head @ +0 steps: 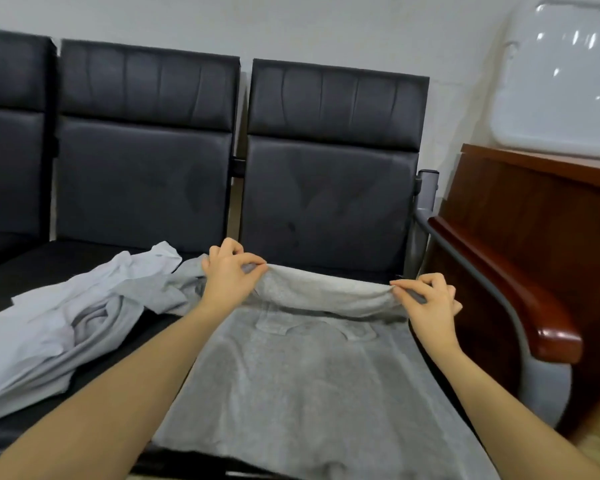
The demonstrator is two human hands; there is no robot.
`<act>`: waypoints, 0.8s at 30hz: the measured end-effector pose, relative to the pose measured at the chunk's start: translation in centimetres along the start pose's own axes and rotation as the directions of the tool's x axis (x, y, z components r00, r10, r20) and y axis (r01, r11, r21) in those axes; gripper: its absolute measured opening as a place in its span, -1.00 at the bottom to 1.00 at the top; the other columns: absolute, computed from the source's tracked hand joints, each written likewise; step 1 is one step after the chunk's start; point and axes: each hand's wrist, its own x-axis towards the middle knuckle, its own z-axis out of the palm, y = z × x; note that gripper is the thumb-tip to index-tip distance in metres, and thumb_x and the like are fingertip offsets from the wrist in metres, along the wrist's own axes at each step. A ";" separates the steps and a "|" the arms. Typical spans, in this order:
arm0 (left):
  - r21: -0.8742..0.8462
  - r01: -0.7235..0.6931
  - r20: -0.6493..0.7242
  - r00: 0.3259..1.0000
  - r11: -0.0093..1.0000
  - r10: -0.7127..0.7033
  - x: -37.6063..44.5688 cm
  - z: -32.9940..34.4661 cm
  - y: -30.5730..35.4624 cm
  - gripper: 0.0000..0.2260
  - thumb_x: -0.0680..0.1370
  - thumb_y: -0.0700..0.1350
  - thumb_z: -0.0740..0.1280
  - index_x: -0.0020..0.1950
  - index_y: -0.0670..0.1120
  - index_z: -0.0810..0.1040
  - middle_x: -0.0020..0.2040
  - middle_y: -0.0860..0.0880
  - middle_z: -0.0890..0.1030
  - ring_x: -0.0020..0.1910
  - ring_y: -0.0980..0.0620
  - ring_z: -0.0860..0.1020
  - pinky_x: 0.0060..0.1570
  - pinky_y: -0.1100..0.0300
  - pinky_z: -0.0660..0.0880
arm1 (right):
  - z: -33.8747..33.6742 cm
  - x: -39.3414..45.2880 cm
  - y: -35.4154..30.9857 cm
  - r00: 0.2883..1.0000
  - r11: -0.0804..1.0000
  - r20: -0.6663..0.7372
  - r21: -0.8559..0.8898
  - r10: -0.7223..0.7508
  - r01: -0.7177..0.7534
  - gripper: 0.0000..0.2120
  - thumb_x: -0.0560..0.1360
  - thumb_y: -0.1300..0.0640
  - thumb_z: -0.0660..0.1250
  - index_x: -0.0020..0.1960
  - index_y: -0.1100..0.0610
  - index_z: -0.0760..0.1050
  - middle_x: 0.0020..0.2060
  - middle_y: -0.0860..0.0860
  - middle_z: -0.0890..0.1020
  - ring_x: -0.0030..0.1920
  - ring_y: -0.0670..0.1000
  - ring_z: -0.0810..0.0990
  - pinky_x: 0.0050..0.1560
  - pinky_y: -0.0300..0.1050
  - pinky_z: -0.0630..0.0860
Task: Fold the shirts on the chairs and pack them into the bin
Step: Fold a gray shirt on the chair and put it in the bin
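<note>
Grey shirt (pixel 291 386) lies spread flat on the seat of the right-hand chair (pixel 329 188), hem toward the camera, collar end toward the chair back. Left hand (pixel 231 271) pinches the far edge of the shirt at its left corner, thumb and fingers closed on the cloth; right hand (pixel 430 299) pinches the same edge at the right corner. The edge is lifted and stretched between the two, probably to keep it straight while the top part is turned over for a fold. A second, paler shirt (pixel 59 327) lies crumpled on the seat left of that chair, touching the grey one, not yet folded. A white plastic bin (pixel 561 95) stands on a wooden table (pixel 534 209) right of the chair; its inside is not visible. Judgement: first fold in hand, packing not begun.
</note>
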 end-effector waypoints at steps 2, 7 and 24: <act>-0.020 0.019 0.027 0.999 1.000 -0.019 -2.1 -1.1 0.0 -0.96 0.46 0.03 0.43 -0.15 0.10 0.67 -0.07 0.05 0.37 0.00 0.04 0.30 0.11 0.11 0.15 | -1.3 -2.0 -0.4 1.000 1.000 0.028 0.027 -0.008 0.007 -0.91 0.47 0.09 0.42 -0.07 -0.07 0.66 -0.10 -0.05 0.42 0.04 -0.03 0.31 0.11 -0.03 0.17; -0.038 0.032 0.058 0.998 0.999 -0.030 -6.9 -3.4 -0.4 -0.89 0.47 0.04 0.42 -0.13 0.03 0.67 -0.11 0.01 0.38 0.04 0.00 0.32 0.10 0.08 0.17 | -4.1 -6.8 -1.4 0.995 0.999 0.099 0.048 -0.010 0.006 -0.90 0.47 0.11 0.41 -0.11 -0.10 0.63 -0.10 -0.03 0.43 0.05 -0.01 0.33 -0.07 -0.23 0.02; 0.329 -0.089 0.085 0.994 0.940 0.065 -16.5 -4.2 -1.5 -0.47 0.47 0.24 0.02 -0.22 -0.03 0.68 -0.19 -0.03 0.51 -0.16 -0.14 0.46 -0.12 0.02 0.29 | -6.3 -14.1 -1.6 0.947 0.914 0.316 -0.399 0.062 0.073 -0.78 0.57 -0.05 0.23 0.16 -0.11 0.58 0.24 -0.08 0.45 0.29 0.04 0.33 0.17 -0.05 0.15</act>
